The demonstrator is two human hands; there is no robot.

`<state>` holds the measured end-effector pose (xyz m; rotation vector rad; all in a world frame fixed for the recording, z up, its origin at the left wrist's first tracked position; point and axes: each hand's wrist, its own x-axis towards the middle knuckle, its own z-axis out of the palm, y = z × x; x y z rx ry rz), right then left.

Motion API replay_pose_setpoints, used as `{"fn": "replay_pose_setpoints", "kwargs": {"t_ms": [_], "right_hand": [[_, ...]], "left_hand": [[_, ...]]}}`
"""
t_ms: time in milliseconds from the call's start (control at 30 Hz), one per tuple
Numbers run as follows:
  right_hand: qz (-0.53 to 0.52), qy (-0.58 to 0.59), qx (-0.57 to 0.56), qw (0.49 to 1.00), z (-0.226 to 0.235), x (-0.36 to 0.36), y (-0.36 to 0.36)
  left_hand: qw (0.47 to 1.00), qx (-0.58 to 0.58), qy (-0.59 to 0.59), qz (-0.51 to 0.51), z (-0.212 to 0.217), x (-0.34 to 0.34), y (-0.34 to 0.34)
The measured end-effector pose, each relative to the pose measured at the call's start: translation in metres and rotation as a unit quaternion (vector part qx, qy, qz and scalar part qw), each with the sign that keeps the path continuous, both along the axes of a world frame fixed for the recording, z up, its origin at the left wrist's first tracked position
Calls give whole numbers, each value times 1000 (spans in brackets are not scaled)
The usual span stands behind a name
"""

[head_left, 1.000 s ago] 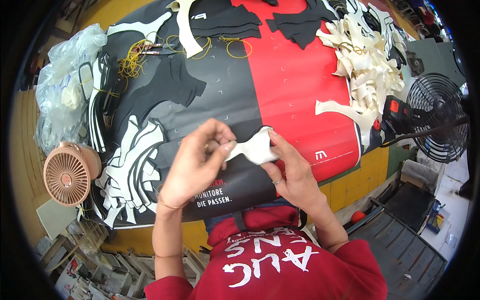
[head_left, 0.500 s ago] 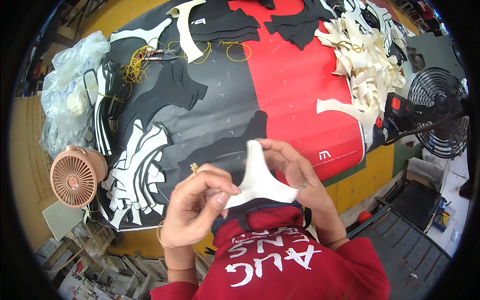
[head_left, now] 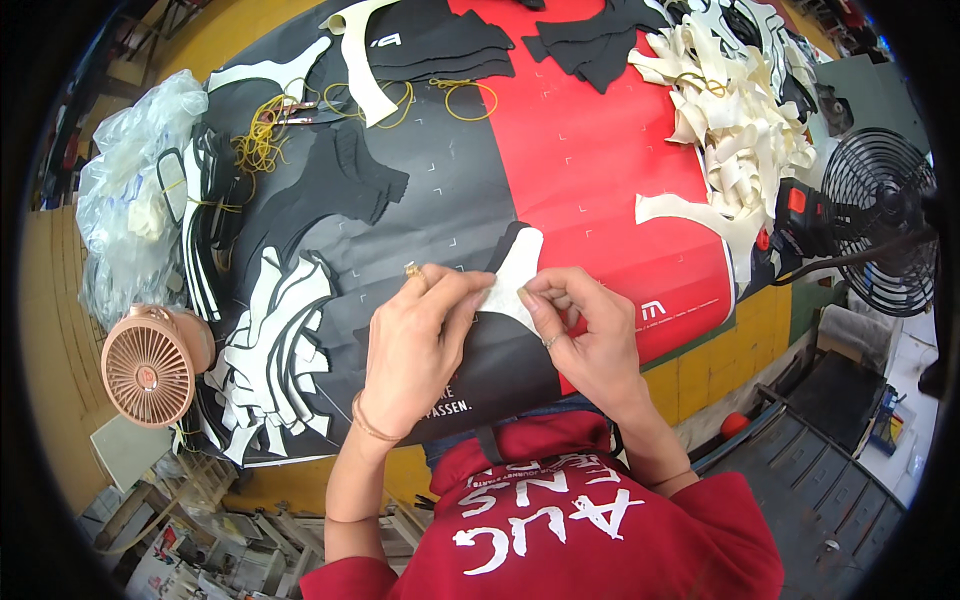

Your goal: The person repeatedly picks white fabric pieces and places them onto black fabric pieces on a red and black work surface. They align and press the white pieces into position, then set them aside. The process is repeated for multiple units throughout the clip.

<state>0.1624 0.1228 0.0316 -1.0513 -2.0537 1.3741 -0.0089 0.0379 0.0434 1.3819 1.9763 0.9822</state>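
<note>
A cream, three-armed fabric piece [head_left: 517, 278] lies over a matching black fabric piece [head_left: 508, 243] on the table, its upper arm slightly offset so a dark border shows on the left. My left hand [head_left: 420, 325] is closed, thumb and fingertips pinching the cream piece at its left side. On the opposite side my right hand [head_left: 590, 330] pinches its edge between thumb and forefinger. Both hands partly cover the lower arms of the pieces. To the upper left lies a stack of black cut pieces [head_left: 335, 190].
Layered black-and-white pieces [head_left: 270, 340] lie left, near a pink fan [head_left: 150, 365] and plastic bags [head_left: 135, 190]. Yellow cord [head_left: 262, 140] lies by scissors [head_left: 310, 118]. At right are a cream pile [head_left: 735, 120], a single cream piece [head_left: 700, 215] and a black fan [head_left: 880, 215].
Both hands have moved forward from near my body to the table. The cream piece, held up before, now lies over the black piece, and my right hand has gone from spread to pinching.
</note>
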Motion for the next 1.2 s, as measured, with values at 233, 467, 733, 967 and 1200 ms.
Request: {"fn": "replay_pose_setpoints", "kwargs": {"t_ms": [233,467,733,967,1200], "right_hand": [[-45,-12,5,999,-12,-6,3],[-45,-27,19,998,-14,-6,2],[-47,-30,26,998,-15,-8,3],[-47,-34,26,998,-16,-8,3],[-44,-28,43,998,-18,-10,4]], "left_hand": [[997,-72,-6,-5,-10,1,4],[998,-56,-10,0,-17,0,4],[999,-39,0,-2,-18,0,5],[998,-53,-13,8,-17,1,5],[999,-51,6,5,-18,3,6]]}}
